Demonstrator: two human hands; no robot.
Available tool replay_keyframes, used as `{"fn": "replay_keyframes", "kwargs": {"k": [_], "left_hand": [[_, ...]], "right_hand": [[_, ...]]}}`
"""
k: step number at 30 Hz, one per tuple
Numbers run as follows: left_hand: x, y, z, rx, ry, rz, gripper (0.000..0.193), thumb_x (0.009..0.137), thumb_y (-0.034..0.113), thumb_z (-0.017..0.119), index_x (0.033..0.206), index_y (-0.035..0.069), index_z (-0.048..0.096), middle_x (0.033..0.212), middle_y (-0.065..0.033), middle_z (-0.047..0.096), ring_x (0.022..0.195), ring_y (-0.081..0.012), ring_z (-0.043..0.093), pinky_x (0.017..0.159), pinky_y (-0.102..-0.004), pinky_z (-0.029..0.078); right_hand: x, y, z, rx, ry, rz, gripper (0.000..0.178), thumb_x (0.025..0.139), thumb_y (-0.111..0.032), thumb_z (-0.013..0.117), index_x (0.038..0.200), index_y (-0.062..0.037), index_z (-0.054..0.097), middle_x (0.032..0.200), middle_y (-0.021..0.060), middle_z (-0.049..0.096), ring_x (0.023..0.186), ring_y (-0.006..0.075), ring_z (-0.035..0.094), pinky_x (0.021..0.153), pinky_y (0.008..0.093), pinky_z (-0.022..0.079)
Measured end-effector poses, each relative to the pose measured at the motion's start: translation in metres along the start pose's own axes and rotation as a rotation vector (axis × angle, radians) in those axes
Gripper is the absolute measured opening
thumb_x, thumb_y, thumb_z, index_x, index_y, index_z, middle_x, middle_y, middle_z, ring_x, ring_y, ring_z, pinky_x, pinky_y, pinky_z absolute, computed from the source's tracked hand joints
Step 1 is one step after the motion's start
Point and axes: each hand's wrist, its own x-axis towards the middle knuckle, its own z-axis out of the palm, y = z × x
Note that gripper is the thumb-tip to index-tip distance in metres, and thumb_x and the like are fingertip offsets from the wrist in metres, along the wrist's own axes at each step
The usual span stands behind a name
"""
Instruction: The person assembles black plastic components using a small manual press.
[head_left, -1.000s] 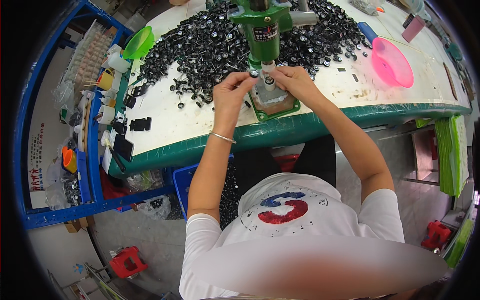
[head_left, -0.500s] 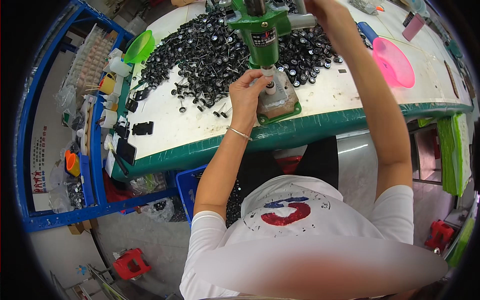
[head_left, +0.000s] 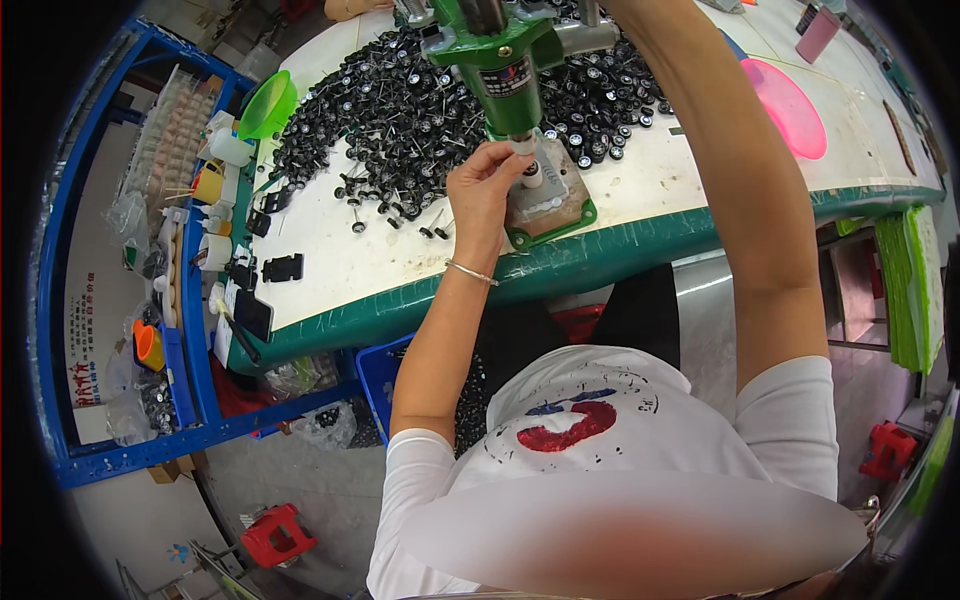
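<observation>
A green hand press [head_left: 508, 85] stands on the table's near side, its ram coming down over a white post [head_left: 533, 178] on the metal base [head_left: 550, 215]. Beside the ram, my left hand [head_left: 480, 195] has thumb and fingers pinched together on a small black wheel [head_left: 530, 169] with a silver hub, at the top of the post. The fingers hide part of the wheel. My right forearm [head_left: 740, 170] reaches up along the press's right side toward its lever, and the hand itself lies beyond the top edge of the picture.
Behind the press spreads a big heap of black wheels [head_left: 390, 130], several with metal axles. A green bowl [head_left: 268, 105] is at the left, a pink bowl [head_left: 785, 110] at the right. Blue shelving [head_left: 200, 370] flanks the table's left end. A blue bin [head_left: 378, 380] sits below the edge.
My right arm has moved further up, so its hand has left the picture. The left hand keeps its pinch beside the press. The whole view has shifted slightly.
</observation>
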Motion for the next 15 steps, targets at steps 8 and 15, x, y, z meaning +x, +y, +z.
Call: {"fn": "replay_keyframes", "kwargs": {"k": [8, 15], "left_hand": [[-0.001, -0.005, -0.001, 0.003, 0.008, 0.007, 0.011, 0.083, -0.003, 0.072, 0.094, -0.002, 0.074, 0.093, -0.0021, 0.068, 0.083, -0.0083, 0.063, 0.076, -0.022, 0.049], [-0.002, -0.007, 0.004, 0.015, 0.002, -0.015, 0.011, 0.083, -0.002, 0.073, 0.095, -0.002, 0.074, 0.095, -0.0023, 0.067, 0.083, -0.0092, 0.063, 0.075, -0.0229, 0.05]], "right_hand": [[-0.034, 0.014, -0.008, 0.042, -0.062, -0.492, 0.024, 0.094, -0.02, 0.064, 0.075, -0.0111, 0.053, 0.058, -0.0067, 0.043, 0.042, 0.0025, 0.036, 0.038, 0.0196, 0.026], [-0.058, 0.024, -0.018, 0.116, -0.105, -0.841, 0.017, 0.096, -0.014, 0.059, 0.081, -0.0072, 0.055, 0.056, -0.0068, 0.036, 0.042, 0.0024, 0.028, 0.038, 0.0216, 0.021]]}}
